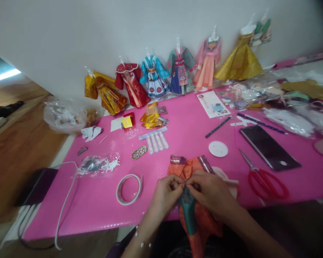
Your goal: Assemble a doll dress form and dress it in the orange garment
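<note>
An orange doll dress (201,218) with a green front panel hangs over the near edge of the pink table, its patterned sleeve cuffs pointing away from me. My left hand (168,190) pinches the dress at the waist from the left. From the right, my right hand (211,190) pinches the same spot, the fingertips of both hands almost meeting. Whether a small piece sits between the fingertips is hidden. A roll of tape (118,191) lies left of my left hand. Red-handled scissors (266,182) rest to the right of my right hand.
Several dressed doll forms, among them a gold gown (239,57), lean along the wall behind the pink table (97,211). A black phone (269,147), a white disc (218,148) and a pencil (218,127) lie at right. Plastic bags (288,120) crowd the right side; a white cable (67,200) crosses the left.
</note>
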Demonstrator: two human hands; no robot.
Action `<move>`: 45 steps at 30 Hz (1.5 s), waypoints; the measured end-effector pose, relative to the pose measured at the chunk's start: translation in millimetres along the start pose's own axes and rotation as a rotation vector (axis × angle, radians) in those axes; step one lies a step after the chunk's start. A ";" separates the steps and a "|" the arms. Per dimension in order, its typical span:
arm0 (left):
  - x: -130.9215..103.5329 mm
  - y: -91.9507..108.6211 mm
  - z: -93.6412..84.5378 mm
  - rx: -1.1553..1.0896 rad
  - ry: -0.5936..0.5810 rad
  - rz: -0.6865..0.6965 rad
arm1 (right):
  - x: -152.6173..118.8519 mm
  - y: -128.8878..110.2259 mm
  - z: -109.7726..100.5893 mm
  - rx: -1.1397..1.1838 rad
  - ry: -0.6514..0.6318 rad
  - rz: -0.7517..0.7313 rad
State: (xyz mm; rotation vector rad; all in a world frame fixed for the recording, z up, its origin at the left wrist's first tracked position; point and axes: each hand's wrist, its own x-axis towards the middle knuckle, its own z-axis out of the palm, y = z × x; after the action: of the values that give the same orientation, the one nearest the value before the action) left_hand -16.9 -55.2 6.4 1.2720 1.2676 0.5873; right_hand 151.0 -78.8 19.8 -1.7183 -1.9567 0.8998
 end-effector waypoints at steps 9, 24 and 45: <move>-0.6 -2.5 0.0 -0.012 -0.014 -0.008 | -1.5 0.0 -0.3 0.010 0.009 0.005; -0.5 -5.5 1.1 0.020 -0.026 -0.002 | -0.2 3.4 2.5 0.060 0.026 0.026; -2.2 -1.0 -5.8 0.193 0.054 0.082 | -10.3 22.4 -14.8 0.127 0.157 0.117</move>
State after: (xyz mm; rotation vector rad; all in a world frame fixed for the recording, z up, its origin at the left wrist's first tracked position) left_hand -23.1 -55.3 7.4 1.4821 1.3471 0.5716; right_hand 178.9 -84.8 16.4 -1.7868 -1.6780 0.8799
